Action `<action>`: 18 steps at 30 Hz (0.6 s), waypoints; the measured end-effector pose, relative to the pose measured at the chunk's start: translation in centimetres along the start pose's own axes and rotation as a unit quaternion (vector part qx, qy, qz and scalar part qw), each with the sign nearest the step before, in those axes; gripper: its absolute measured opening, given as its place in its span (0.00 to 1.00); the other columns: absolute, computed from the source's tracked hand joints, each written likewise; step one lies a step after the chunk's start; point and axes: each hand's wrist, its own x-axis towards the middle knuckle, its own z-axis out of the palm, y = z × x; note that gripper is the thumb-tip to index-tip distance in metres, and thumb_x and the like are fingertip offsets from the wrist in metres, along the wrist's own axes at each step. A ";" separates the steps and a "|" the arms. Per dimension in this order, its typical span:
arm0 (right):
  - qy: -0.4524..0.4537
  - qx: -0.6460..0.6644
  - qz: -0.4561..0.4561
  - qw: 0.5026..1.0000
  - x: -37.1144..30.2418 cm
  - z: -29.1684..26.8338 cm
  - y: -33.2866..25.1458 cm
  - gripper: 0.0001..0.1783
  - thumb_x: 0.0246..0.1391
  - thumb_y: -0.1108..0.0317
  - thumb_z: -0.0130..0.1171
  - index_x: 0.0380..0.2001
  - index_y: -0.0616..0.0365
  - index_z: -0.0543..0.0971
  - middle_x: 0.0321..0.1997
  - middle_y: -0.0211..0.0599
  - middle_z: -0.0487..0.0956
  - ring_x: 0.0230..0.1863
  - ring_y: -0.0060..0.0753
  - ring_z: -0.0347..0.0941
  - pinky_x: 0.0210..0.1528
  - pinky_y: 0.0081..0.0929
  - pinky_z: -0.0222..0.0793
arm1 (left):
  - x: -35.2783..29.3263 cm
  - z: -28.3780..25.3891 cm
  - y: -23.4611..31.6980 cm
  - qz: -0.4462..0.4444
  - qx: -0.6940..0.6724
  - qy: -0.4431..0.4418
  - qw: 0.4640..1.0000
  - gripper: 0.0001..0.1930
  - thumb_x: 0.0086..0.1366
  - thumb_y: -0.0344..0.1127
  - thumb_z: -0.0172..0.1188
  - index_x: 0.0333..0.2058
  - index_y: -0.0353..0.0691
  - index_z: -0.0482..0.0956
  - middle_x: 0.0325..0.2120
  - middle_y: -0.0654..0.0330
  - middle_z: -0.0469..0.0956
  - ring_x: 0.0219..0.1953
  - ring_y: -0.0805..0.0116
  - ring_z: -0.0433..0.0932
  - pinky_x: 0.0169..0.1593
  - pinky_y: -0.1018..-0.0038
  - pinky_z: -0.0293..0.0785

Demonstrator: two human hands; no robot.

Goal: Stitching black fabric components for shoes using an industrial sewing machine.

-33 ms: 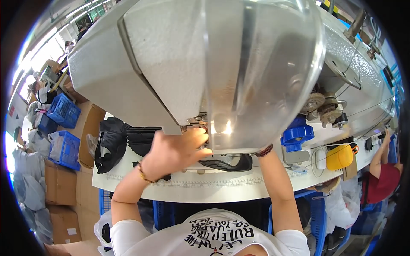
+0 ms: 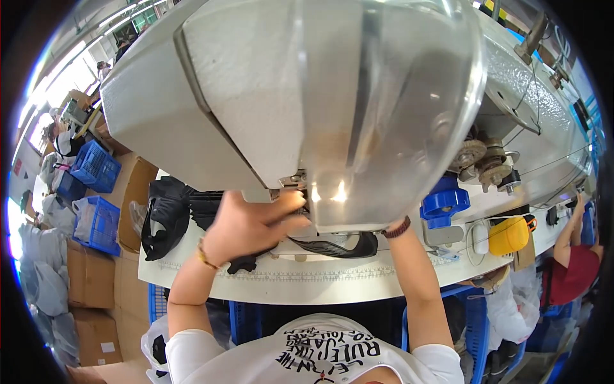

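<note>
My left hand [image 2: 251, 223] is under the head of a white sewing machine [image 2: 249, 96], beside its needle area. Its fingers stretch to the right, with a gap between thumb and forefinger; they look slightly blurred. A narrow black fabric piece [image 2: 364, 246] lies on the table to the right of these fingers, partly under the machine. My right hand [image 2: 390, 225] reaches behind the clear curved shield [image 2: 409, 115], near that piece's right end. Only its wrist side shows; the fingers are hidden. More black fabric pieces [image 2: 167, 217] lie left of my left hand.
A printed ruler strip runs along the white table's [image 2: 281, 291] front edge. A blue knob [image 2: 444, 203] and a yellow container [image 2: 510, 236] are at the right. Blue baskets [image 2: 96, 224] and cardboard boxes [image 2: 93, 275] stand on the left floor. Another person [image 2: 571, 275] works far right.
My left hand has shifted slightly left, away from the needle area, and the gap between its thumb and forefinger looks different. My right arm has barely moved.
</note>
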 end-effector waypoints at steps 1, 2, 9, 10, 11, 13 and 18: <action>0.040 -0.046 -0.012 0.998 -0.2 0.2 -1.9 0.21 0.56 0.70 0.50 0.54 0.56 0.67 0.54 0.45 0.70 0.54 0.44 0.68 0.56 0.39 0.66 | -0.1 -0.5 -1.2 -0.058 0.012 0.017 0.998 0.08 0.51 0.35 0.64 0.30 0.42 0.81 0.30 0.58 0.79 0.29 0.63 0.78 0.28 0.69 0.73; 0.081 -0.091 -0.024 0.992 -0.6 0.6 -4.0 0.21 0.55 0.71 0.51 0.53 0.54 0.69 0.54 0.45 0.71 0.53 0.45 0.69 0.55 0.38 0.66 | -0.1 -0.9 -2.4 -0.136 0.034 0.029 0.990 0.08 0.52 0.38 0.64 0.30 0.43 0.82 0.29 0.56 0.80 0.28 0.60 0.78 0.31 0.67 0.74; 0.146 -0.393 -0.026 0.907 0.2 4.2 -13.2 0.17 0.44 0.74 0.55 0.41 0.52 0.76 0.44 0.41 0.74 0.40 0.46 0.72 0.40 0.35 0.69 | -1.7 0.2 -3.4 0.008 0.126 -0.110 0.986 0.13 0.52 0.32 0.57 0.39 0.43 0.79 0.37 0.54 0.78 0.39 0.55 0.76 0.42 0.64 0.72; 0.118 -0.439 -0.032 0.890 0.5 4.3 -13.5 0.16 0.42 0.74 0.56 0.38 0.52 0.77 0.41 0.40 0.75 0.36 0.44 0.73 0.35 0.34 0.69 | -1.7 0.0 -2.5 -0.020 0.009 -0.112 0.993 0.13 0.54 0.33 0.55 0.40 0.42 0.78 0.38 0.54 0.77 0.43 0.54 0.75 0.50 0.62 0.70; 0.107 -0.487 -0.063 0.865 0.6 4.0 -13.8 0.16 0.39 0.73 0.57 0.37 0.52 0.76 0.40 0.39 0.75 0.35 0.41 0.73 0.32 0.32 0.70 | -1.6 0.0 -1.6 0.062 0.038 -0.101 0.992 0.15 0.50 0.32 0.56 0.39 0.39 0.77 0.39 0.54 0.76 0.44 0.55 0.75 0.50 0.62 0.71; 0.104 -0.496 -0.037 0.861 0.7 3.9 -14.0 0.17 0.38 0.74 0.56 0.37 0.52 0.77 0.40 0.39 0.75 0.35 0.40 0.74 0.31 0.33 0.70 | -1.1 0.5 0.4 0.184 0.128 -0.071 0.972 0.20 0.41 0.30 0.57 0.38 0.32 0.77 0.39 0.53 0.76 0.45 0.57 0.75 0.51 0.63 0.72; 0.053 -0.482 0.035 0.874 0.1 2.7 -13.7 0.19 0.34 0.76 0.56 0.37 0.53 0.78 0.42 0.37 0.76 0.36 0.41 0.74 0.33 0.33 0.72 | -0.4 2.0 3.1 0.143 0.144 0.010 0.979 0.13 0.43 0.26 0.56 0.31 0.30 0.77 0.35 0.52 0.77 0.40 0.61 0.76 0.44 0.70 0.75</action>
